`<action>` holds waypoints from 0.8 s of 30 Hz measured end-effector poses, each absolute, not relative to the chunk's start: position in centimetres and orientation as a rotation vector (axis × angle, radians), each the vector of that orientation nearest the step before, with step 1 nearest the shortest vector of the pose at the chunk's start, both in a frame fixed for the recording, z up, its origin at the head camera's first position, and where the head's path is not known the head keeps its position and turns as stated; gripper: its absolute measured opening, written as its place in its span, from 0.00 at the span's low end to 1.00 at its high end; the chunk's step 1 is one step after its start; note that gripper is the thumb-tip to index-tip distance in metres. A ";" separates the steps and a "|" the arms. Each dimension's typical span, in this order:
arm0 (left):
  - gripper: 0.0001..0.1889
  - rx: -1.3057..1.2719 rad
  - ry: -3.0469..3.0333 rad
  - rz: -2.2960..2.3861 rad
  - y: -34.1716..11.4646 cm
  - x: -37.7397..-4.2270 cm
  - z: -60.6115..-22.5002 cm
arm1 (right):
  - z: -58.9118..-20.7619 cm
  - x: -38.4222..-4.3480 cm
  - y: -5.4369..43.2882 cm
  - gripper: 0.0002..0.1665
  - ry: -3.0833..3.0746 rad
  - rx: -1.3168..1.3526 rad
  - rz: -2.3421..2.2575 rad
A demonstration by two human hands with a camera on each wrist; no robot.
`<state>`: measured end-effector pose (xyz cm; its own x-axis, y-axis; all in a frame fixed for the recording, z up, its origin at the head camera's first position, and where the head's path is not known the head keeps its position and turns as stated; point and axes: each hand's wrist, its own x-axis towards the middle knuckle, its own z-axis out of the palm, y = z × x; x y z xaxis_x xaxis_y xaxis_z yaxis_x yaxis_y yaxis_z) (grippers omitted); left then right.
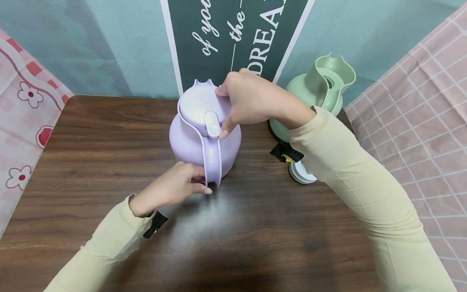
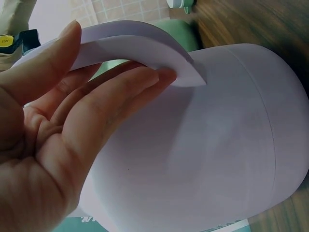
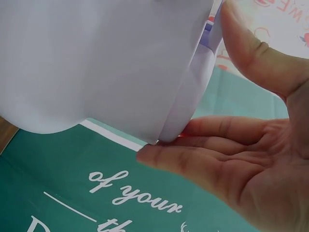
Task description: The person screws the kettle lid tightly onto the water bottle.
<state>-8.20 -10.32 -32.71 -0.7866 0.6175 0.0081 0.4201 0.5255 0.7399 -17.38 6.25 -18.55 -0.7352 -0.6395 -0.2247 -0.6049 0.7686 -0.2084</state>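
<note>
A lilac thermos jug [image 1: 186,142] stands upright on the wooden table, its handle [image 1: 212,162] facing the person. My left hand [image 1: 171,184] holds this handle, thumb on one side and fingers reaching through the loop, as the left wrist view also shows. Over the jug's top, my right hand [image 1: 251,97] spans the lilac lid [image 1: 193,101], thumb beside the pale lever [image 1: 212,123] and fingers at the lid's far side. In the right wrist view the fingertips [image 3: 149,153] touch the edge of the lid [image 3: 186,101]. The jug's mouth is covered by the lid.
A green jug [image 1: 299,89] without its lid stands at the back right, partly behind the right forearm. Close to it lies a round white and green lid [image 1: 300,174], partly hidden by the sleeve. Fabric backdrops [image 1: 135,44] border the table [image 1: 109,142] behind and on both sides.
</note>
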 end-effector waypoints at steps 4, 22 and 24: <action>0.05 0.883 2.512 1.122 -10.4 -8.2 -32.7 | -18.4 -17.3 6.0 0.22 2.689 -0.914 -0.212; 0.04 0.892 2.503 1.132 -10.5 -8.2 -32.8 | -17.6 -17.0 5.0 0.19 2.682 -0.771 -0.115; 0.04 0.890 2.501 1.137 -10.5 -8.2 -32.8 | -17.6 -17.0 5.0 0.19 2.681 -0.757 -0.122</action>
<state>-8.16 -10.51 -32.84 -0.7812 0.6239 0.0215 0.4266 0.5083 0.7481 -16.97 4.96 -17.59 -0.7954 -0.5212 -0.3094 -0.4908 0.8533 -0.1758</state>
